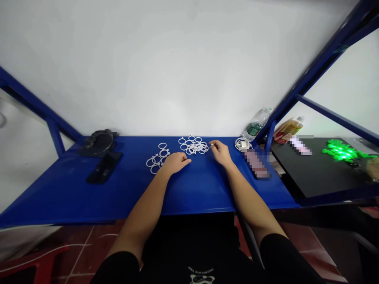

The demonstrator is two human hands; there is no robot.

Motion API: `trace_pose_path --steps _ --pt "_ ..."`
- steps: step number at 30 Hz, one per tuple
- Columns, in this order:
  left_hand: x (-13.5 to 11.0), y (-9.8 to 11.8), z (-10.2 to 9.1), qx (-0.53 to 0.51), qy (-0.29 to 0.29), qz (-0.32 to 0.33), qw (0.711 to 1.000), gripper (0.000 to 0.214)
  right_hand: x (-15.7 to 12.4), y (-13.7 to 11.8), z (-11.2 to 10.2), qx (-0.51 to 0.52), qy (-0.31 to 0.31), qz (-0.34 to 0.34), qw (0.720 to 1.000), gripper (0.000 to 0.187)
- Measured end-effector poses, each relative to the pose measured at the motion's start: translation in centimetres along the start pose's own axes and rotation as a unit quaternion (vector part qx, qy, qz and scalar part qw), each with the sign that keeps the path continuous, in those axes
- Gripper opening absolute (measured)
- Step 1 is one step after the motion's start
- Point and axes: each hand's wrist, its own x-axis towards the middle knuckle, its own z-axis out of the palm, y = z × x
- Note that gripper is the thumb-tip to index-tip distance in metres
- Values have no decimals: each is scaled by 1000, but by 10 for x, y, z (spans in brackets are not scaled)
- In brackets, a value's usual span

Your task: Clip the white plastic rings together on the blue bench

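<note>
A pile of white plastic rings (194, 145) lies at the back of the blue table (74, 193). A second group of white rings (158, 158) is spread out to its left. My left hand (175, 162) rests on the table just right of that second group, fingers curled and pointing toward the pile. My right hand (220, 152) sits right of the pile, fingertips pinched on a small white piece at the pile's edge.
A black phone (104, 167) and a dark bundled object (99, 142) lie at the left. A coiled white cable (242, 144), a plastic bottle (256, 124) and a blurred flat item (257, 163) sit at the right. Beyond a blue frame post is a black table with green parts (343, 152).
</note>
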Motion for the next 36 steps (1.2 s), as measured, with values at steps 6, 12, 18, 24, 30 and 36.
trace_pose_path --steps 6,12,18,24,30,36 --pt "-4 29 9 -55 69 53 995 41 -17 -30 26 259 -144 15 955 23" --pt "-7 37 12 -92 77 96 988 18 -21 -38 31 362 -173 71 913 20" --pt "-7 36 10 -104 110 102 983 19 -19 -38 24 367 -175 69 911 18" --pt "-6 36 11 -99 120 99 983 20 -19 -34 26 335 -168 56 926 20" --pt "-4 34 8 -107 131 122 978 22 -20 -34 28 310 -149 18 939 20" --pt "1 28 6 -119 112 144 976 16 -19 -31 32 291 -136 -21 947 35"
